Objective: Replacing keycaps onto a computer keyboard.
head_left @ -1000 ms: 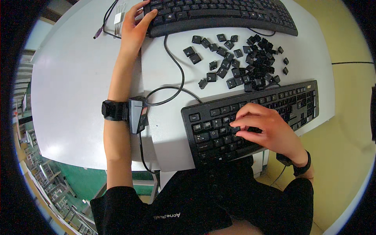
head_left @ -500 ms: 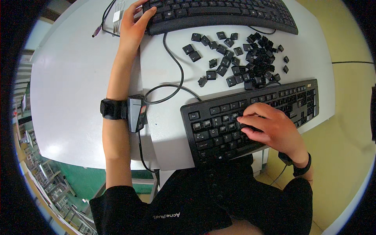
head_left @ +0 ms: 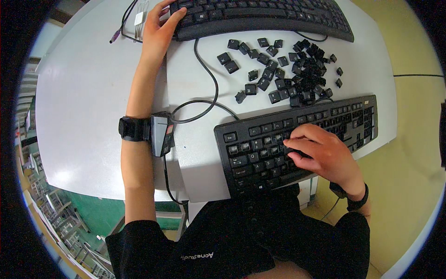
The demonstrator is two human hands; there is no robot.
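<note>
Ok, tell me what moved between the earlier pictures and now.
The right hand slid slightly rightward over the near keyboard, fingertips still on its keys. The left hand stayed on the far keyboard's corner; the loose keycaps lie as before.

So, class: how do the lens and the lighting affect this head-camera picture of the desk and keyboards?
Head view: the fisheye bends the white table edges toward a dark round rim; soft glare lies on the bare tabletop at the left; the near keyboard and loose keycaps are sharp, as are the left hand and right hand, with faint shadows.
</note>
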